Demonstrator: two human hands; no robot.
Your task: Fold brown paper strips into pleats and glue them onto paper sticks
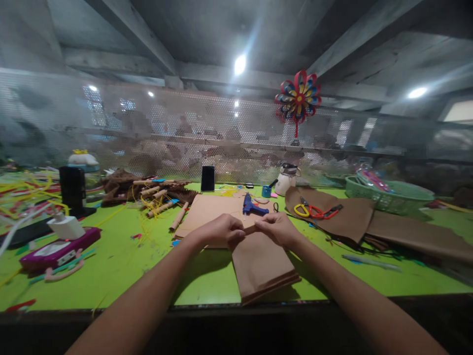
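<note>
Pinching brown paper [260, 260] — packets [374, 178] in green basket [391, 200]

Paper stack [260, 264]: I log plain kraft brown. Desk [148, 283]: lime green. Glue gun [254, 207]: deep blue. Scissors [301, 211]: yellow and orange-red loops. Basket [399, 199]: pale green. Power strip [40, 261]: purple sides, whitish top. Plug adapter [67, 229]: white. Phone [208, 180]: black. Jug [284, 186]: cream-white, dark top. Flower ornament [298, 98]: I see red, blue, yellow. Screen [170, 111]: grey, patterned with small holes.
</note>
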